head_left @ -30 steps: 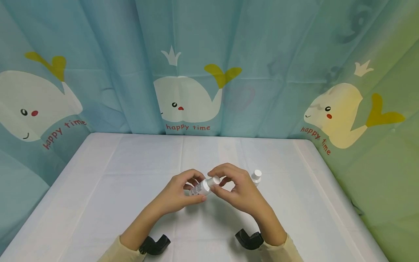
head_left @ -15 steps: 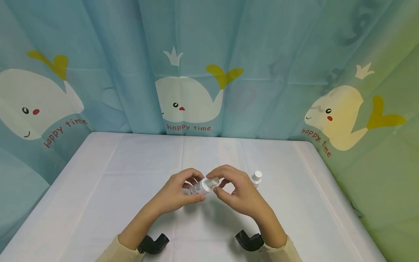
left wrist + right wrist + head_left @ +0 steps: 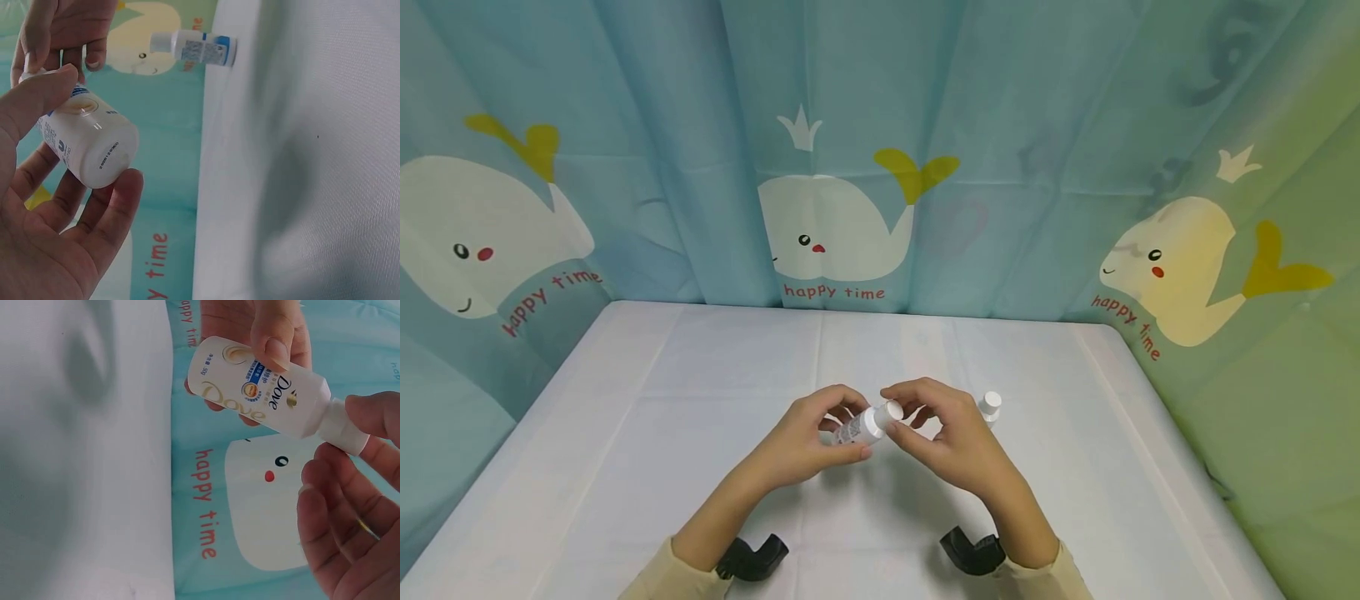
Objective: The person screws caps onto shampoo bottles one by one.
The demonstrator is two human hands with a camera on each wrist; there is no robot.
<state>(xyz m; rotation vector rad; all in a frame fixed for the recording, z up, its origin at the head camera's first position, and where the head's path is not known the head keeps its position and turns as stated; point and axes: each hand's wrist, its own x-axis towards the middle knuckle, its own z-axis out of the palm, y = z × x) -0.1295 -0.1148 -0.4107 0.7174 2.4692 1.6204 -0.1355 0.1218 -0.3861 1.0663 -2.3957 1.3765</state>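
Note:
A small white Dove bottle [image 3: 262, 387] is held tilted above the table, its printed label facing the right wrist view and its base facing the left wrist view. My left hand [image 3: 808, 442] grips the bottle's body between thumb and curled fingers. At its other end is a white cap [image 3: 342, 427], pinched by the thumb and index finger of my right hand [image 3: 951, 429]; the other fingers curl beside it. A second white bottle [image 3: 203, 49] with a white cap stands upright on the table, beyond my right hand and partly hidden by it in the head view.
A white cloth covers the table [image 3: 722, 358]. Behind and beside it hangs a blue-green curtain [image 3: 1000, 108] printed with whales. Black curved mounts [image 3: 752, 558] sit at both wrists, close above the tabletop.
The fingers of my right hand have shifted around the cap, the thumb coming back against it. My left hand and the bottle stay nearly still. The second bottle has not moved.

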